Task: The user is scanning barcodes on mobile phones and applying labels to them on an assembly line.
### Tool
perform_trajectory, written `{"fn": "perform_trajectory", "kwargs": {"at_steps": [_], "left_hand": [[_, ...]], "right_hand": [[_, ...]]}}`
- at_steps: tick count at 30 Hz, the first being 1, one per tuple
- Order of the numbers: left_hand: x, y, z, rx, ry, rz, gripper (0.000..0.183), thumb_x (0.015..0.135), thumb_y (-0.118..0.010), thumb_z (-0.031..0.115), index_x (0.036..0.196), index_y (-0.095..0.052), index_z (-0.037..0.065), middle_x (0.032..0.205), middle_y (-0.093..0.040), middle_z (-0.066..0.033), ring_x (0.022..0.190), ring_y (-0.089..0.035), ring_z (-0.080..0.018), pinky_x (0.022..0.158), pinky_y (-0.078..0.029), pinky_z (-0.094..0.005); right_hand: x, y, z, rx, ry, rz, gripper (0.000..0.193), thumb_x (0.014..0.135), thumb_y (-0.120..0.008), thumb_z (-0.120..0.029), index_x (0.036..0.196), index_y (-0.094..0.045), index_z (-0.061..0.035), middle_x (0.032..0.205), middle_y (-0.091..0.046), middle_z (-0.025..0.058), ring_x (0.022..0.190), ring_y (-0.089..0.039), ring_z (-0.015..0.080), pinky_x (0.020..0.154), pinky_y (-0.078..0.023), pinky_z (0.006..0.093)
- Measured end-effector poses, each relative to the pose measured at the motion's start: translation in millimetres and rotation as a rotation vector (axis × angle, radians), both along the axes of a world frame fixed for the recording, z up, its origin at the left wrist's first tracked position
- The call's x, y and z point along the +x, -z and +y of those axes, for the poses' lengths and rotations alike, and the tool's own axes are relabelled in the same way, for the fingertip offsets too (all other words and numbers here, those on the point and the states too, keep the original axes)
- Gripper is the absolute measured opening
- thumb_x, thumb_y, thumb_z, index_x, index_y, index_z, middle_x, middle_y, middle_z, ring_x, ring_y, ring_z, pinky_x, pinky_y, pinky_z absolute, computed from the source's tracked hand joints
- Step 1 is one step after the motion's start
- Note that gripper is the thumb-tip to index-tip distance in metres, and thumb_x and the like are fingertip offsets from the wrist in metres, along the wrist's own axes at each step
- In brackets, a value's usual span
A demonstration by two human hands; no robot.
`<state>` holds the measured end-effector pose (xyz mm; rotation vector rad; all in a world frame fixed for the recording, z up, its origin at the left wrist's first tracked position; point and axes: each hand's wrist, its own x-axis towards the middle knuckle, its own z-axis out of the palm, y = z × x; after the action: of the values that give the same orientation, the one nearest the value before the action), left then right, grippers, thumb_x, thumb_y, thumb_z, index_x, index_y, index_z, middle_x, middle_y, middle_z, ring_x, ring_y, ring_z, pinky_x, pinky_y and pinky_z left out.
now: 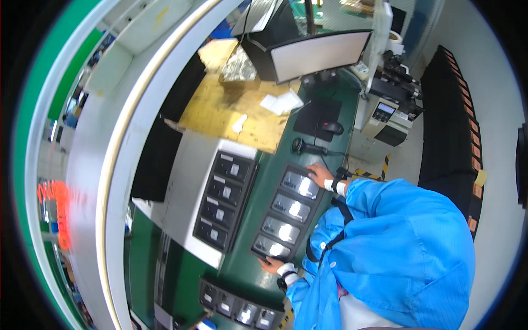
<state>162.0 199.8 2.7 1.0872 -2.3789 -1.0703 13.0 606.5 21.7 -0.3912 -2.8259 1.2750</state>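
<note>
A dark tray lies on the green table in front of me, its row of compartments holding shiny silver-faced rectangular parts. My right hand grips the tray's upper right corner, thumb and fingers over the rim. At the opposite, lower end, my left hand holds the tray's edge, with its fingers partly under or behind it. Dark bands sit around both wrists over white cuffs, below blue sleeves. Beside this tray, a second dark tray with black labelled parts rests on a white surface.
A third tray of parts sits at the lower edge. Above the held tray are a handheld scanner, a mouse and a monitor. Papers lie on a yellowish board. A label printer stands at the right.
</note>
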Motion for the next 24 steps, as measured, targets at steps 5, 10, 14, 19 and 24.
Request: {"fn": "perform_trajectory", "kwargs": {"at_steps": [5, 10, 14, 19, 24], "left_hand": [[7.3, -1.8, -7.2, 0.141, 0.039, 0.082, 0.048, 0.096, -0.065, 0.01, 0.141, -0.056, -0.004, 0.123, -0.058, -0.02, 0.106, -0.058, -0.0301, 0.096, -0.046, -0.0399], [17.9, -5.5, -24.3, 0.122, 0.154, 0.079, 0.054, 0.093, -0.066, 0.008, 0.145, -0.054, -0.002, 0.111, -0.056, -0.0137, 0.095, -0.053, -0.0256, 0.089, -0.045, -0.0377], [25.5, 10.5, -55.9, 0.349, -0.131, -0.003, 0.054, 0.091, -0.065, 0.001, 0.144, -0.054, -0.005, 0.123, -0.063, -0.0203, 0.101, -0.062, -0.0271, 0.093, -0.05, -0.0387], [29.0, 27.7, -54.7, 0.193, 0.059, -0.12, 0.055, 0.088, -0.065, 0.004, 0.143, -0.056, -0.001, 0.123, -0.061, -0.0161, 0.106, -0.06, -0.0254, 0.096, -0.049, -0.0357], [22.1, 17.2, -17.9, 0.1, -0.026, 0.039, 0.056, 0.087, -0.063, 0.0, 0.142, -0.056, 0.001, 0.124, -0.06, -0.0222, 0.112, -0.057, -0.0404, 0.102, -0.044, -0.0454]], "right_hand": [[0.4, -4.5, -5.4, -0.012, -0.008, 0.143, 0.037, 0.092, -0.066, -0.017, 0.125, -0.066, 0.0005, 0.121, -0.064, 0.0246, 0.116, -0.058, 0.0441, 0.103, -0.046, 0.0484], [-0.1, -35.2, -18.3, -0.025, 0.011, 0.067, 0.04, 0.092, -0.066, -0.018, 0.127, -0.066, 0.0005, 0.128, -0.065, 0.0245, 0.121, -0.058, 0.0426, 0.104, -0.046, 0.0488], [-0.5, -45.8, -38.5, 0.051, -0.219, 0.104, 0.042, 0.093, -0.068, -0.024, 0.128, -0.066, -0.0003, 0.127, -0.067, 0.0234, 0.118, -0.061, 0.0425, 0.104, -0.048, 0.0478], [-12.5, -34.0, -33.6, -0.119, -0.071, -0.008, 0.042, 0.093, -0.069, -0.017, 0.129, -0.065, 0.0027, 0.123, -0.069, 0.0258, 0.11, -0.069, 0.038, 0.094, -0.054, 0.0427], [-4.8, -15.4, -13.3, 0.097, -0.138, 0.02, 0.039, 0.096, -0.064, -0.016, 0.132, -0.064, 0.0, 0.123, -0.066, 0.0222, 0.113, -0.062, 0.0414, 0.1, -0.048, 0.044]]}}
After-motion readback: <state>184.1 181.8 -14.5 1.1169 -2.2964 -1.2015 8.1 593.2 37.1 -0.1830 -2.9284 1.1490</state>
